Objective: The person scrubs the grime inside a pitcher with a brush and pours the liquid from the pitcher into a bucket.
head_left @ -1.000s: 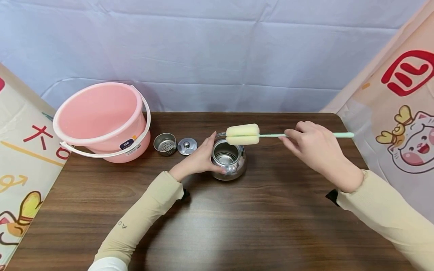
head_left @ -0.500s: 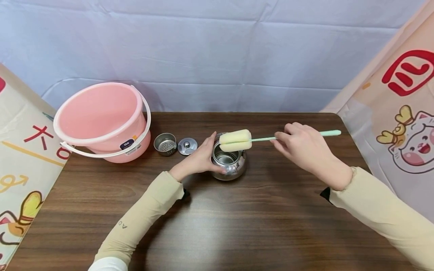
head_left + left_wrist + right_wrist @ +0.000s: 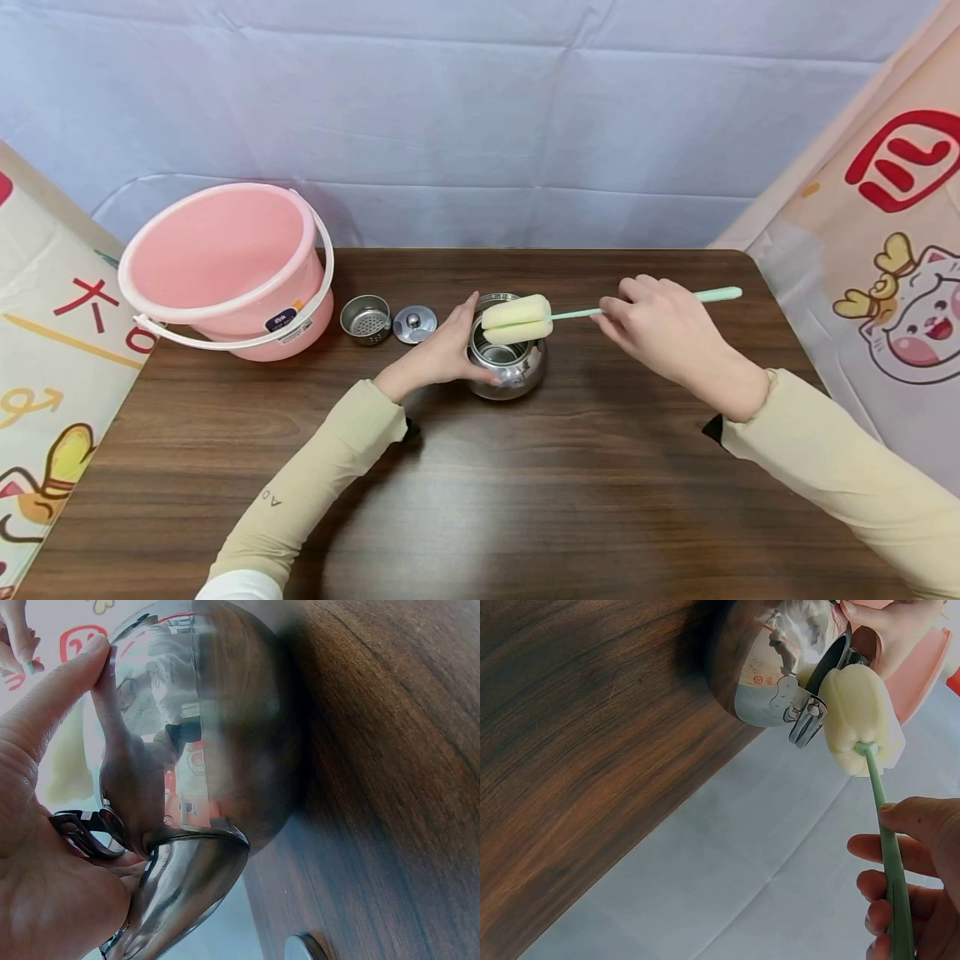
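Observation:
A shiny steel teapot (image 3: pixel 519 383) stands lidless on the table, its mouth facing up. My left hand (image 3: pixel 441 350) grips its left side, thumb along the near side and fingers toward the back. In the left wrist view, the spout (image 3: pixel 199 881) juts out beneath that palm. My right hand (image 3: pixel 667 333) pinches the pale green handle of a sponge bottle brush (image 3: pixel 517 318). The brush lies nearly level, its yellow sponge head over the teapot's mouth. In the right wrist view, the teapot's folded handle (image 3: pixel 810 724) sits beside the sponge, with the fingers curled round the stick.
Left of the teapot are a small round lid (image 3: pixel 415 324) with a knob and a perforated steel strainer (image 3: pixel 366 320). A pink bucket (image 3: pixel 315 321) with a white handle stands at the back left. Fabric hangs behind the table, with printed panels at both sides.
My right hand has moved left and slightly toward me, carrying the sponge head from the teapot's far right edge to above its mouth. My left hand and the teapot have stayed put.

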Demonstrator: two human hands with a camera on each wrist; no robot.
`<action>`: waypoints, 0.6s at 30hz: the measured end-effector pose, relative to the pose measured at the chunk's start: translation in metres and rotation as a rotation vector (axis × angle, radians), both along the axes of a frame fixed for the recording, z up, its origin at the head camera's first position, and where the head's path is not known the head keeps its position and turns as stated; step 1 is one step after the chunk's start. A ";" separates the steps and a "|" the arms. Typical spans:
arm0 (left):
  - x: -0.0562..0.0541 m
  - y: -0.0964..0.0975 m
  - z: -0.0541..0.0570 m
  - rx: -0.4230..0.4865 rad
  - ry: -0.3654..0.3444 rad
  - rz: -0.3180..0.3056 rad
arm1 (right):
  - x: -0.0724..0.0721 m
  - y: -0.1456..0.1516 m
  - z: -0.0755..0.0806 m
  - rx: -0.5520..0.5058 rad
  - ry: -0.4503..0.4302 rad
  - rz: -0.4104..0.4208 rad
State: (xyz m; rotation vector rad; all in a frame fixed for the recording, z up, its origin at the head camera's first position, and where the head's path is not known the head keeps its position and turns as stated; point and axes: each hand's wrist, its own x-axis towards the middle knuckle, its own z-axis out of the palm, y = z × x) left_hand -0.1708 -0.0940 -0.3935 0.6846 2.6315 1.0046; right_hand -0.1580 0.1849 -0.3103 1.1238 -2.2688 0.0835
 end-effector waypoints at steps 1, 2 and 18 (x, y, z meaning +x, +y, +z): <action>0.000 0.000 0.000 -0.001 -0.003 0.002 | 0.000 0.000 0.000 0.006 0.000 0.001; 0.000 0.000 0.000 -0.001 -0.007 0.004 | 0.000 -0.001 0.001 0.010 0.003 0.004; -0.001 0.000 -0.002 -0.002 -0.032 0.008 | -0.003 -0.014 0.006 0.094 0.105 0.049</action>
